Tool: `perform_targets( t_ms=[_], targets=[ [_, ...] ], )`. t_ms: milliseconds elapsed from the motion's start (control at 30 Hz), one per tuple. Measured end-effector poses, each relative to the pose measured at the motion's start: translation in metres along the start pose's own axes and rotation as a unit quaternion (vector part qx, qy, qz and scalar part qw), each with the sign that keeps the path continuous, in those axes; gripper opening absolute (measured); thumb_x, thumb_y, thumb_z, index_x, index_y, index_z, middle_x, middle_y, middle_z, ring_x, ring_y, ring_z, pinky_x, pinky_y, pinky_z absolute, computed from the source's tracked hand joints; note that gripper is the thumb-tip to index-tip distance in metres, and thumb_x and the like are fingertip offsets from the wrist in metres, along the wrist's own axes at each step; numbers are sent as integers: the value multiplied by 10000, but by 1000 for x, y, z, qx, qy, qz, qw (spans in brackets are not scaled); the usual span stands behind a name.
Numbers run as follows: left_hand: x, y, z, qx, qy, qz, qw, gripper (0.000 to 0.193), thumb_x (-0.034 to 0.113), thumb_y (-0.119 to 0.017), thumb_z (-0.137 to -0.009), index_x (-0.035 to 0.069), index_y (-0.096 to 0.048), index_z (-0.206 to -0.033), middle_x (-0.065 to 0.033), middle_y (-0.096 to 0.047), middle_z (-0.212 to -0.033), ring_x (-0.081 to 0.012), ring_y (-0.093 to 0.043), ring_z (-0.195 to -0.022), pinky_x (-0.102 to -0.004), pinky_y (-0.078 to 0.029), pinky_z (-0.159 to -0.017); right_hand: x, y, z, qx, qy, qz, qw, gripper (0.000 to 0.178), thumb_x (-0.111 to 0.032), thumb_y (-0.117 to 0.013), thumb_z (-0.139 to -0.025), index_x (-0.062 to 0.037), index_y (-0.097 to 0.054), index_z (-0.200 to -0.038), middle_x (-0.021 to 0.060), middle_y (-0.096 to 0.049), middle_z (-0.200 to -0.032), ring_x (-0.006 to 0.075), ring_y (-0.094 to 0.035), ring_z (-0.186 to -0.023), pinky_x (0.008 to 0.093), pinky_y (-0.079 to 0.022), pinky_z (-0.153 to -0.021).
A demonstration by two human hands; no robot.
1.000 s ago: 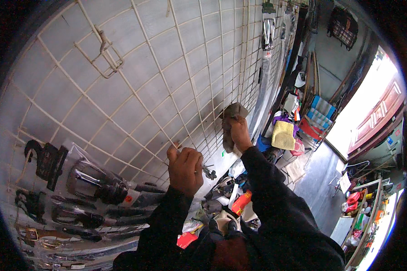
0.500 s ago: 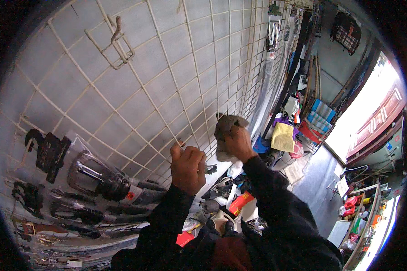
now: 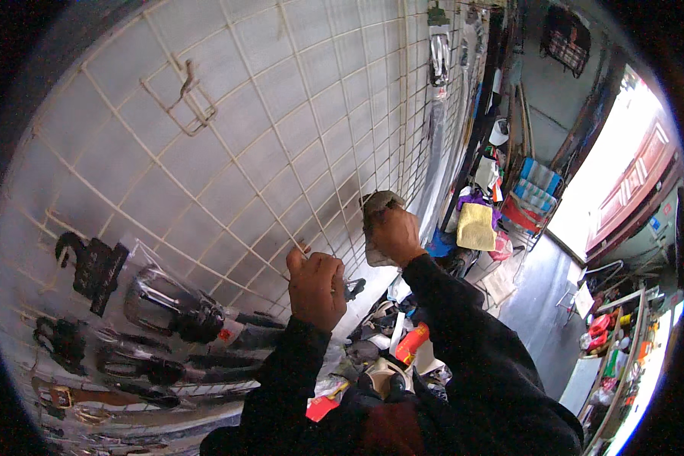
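One head-worn fisheye view, upright, looking steeply down, left hand (image 3: 317,287) and right hand (image 3: 396,234) near and around mid-frame, wire grid (image 3: 254,74) close along the left, door (image 3: 632,191) well back at far right, straight edges bending.

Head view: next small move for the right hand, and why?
I'd probably slide the cloth a short way along the wire grid: the right hand has it bunched up close to the wires, while the left hand, also near the grid, seems closed on dark metal pieces, so it looks less free to wipe.
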State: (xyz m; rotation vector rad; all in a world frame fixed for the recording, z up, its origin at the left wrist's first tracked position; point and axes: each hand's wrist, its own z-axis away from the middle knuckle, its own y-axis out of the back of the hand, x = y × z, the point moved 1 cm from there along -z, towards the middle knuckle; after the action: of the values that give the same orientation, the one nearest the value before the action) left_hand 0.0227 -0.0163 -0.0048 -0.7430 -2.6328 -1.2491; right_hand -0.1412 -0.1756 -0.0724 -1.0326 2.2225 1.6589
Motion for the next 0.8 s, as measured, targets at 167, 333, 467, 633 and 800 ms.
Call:
perform_targets(
  t_ms=[167,333,467,633,800],
  targets=[
    [2,3,-3,-15,-10,-1,1000,70,81,-583,-899,35,-633,-880,-138,-640,-855,-352,-589,-889,-563,-352,-1050,5,-20,9,88,-47,-98,990,249,-277,-666,-860,-156,-735,-1067,134,-746,-938,384,-709,-822,471,-575,-706],
    [7,3,-6,12,-34,10,999,85,81,-560,-917,34,-611,-868,-138,-630,-826,-335,-596,-838,-546,-348,-1042,14,-36,17,127,-51,-203,970,292,-208,-651,-843,-143,-745,-1111,142,-757,-961,379,-717,-850,447,-583,-752],
    [11,2,-7,21,-49,-19,998,93,72,-553,-919,44,-590,-838,-130,-618,-795,-328,-576,-807,-524,-357,-1011,18,-48,17,175,-71,-305,933,261,-124,-644,-803,-98,-741,-1045,186,-730,-862,395,-712,-787,446,-576,-702],
    [9,2,-7,10,-51,-22,998,95,68,-543,-922,51,-580,-836,-116,-613,-784,-316,-546,-788,-508,-355,-999,19,-59,18,205,-66,-293,932,160,-129,-649,-804,-37,-718,-916,243,-685,-756,427,-696,-738,480,-558,-661],
    [6,0,-4,5,-54,-18,998,174,121,-482,-966,52,-593,-851,-101,-620,-796,-307,-505,-814,-525,-334,-1035,26,-62,37,196,-165,-288,923,222,-182,-654,-843,35,-699,-832,290,-657,-748,445,-683,-718,496,-518,-632]
  ],
)
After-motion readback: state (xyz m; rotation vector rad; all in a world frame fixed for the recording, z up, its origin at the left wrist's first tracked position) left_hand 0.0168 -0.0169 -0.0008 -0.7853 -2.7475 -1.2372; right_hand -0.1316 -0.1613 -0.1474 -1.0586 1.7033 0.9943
